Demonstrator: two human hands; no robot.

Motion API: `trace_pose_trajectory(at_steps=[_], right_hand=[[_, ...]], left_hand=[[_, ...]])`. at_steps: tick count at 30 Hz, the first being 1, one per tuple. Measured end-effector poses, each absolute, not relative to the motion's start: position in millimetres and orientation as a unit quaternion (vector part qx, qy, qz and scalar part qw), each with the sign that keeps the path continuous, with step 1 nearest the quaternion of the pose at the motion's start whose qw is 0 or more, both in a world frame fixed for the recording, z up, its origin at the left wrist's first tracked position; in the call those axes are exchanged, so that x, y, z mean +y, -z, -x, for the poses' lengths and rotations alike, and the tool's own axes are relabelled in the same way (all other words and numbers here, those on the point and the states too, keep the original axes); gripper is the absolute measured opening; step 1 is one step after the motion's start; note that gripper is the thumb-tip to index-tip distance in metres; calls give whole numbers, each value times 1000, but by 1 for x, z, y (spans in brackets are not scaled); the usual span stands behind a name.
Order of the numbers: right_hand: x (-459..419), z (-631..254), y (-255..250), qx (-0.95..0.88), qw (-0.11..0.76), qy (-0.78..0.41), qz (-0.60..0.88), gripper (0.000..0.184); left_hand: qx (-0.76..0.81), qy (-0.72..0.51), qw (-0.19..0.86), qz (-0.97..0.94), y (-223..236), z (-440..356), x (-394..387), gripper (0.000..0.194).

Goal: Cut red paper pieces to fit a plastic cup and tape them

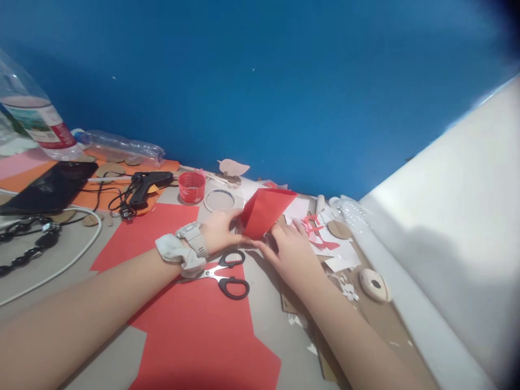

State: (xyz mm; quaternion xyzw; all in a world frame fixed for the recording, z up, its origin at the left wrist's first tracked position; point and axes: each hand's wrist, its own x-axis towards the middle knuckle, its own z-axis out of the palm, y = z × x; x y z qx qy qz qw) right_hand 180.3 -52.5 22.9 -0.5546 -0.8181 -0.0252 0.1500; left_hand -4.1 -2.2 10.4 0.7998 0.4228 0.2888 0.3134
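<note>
A folded or curved sheet of red paper [266,211] stands up between my two hands. My left hand [221,232], with a pale watch and a scrunchie at the wrist, grips its left side. My right hand [294,249] is closed on the paper's lower right edge, and both thumbs nearly meet at its bottom. What lies inside or behind the paper is hidden. Just below my left hand lie black-handled scissors [219,275], partly over a large cut sheet of red paper [203,325].
Behind my left wrist are a red plastic ring [192,187], a clear ring [219,200] and a black glue gun [146,187]. A phone [51,187], cable and bottle [40,119] stand left. Paper scraps [320,233] and a tape roll [374,285] lie right, beside the walls.
</note>
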Motion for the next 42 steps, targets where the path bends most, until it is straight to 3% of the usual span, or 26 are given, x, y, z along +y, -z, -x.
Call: trace_pose_trajectory(at_steps=[17,26,30,42], right_hand=[[-50,-182,-26,-806,229,-76,540,25],[-55,-184,-6,-767,271,-90,574,37],[-53,-189,3,-750,283,-78,593,45],[-54,-186,-12,-742,299,-115,589,43]], left_hand=[[409,-335,261,-808,-9,5,-5,53],[365,-411,154,-821,-11,9,-7,50],[353,-423,147,-821,-8,8,-8,54],[358,-398,163,-829,-8,8,-10,55]])
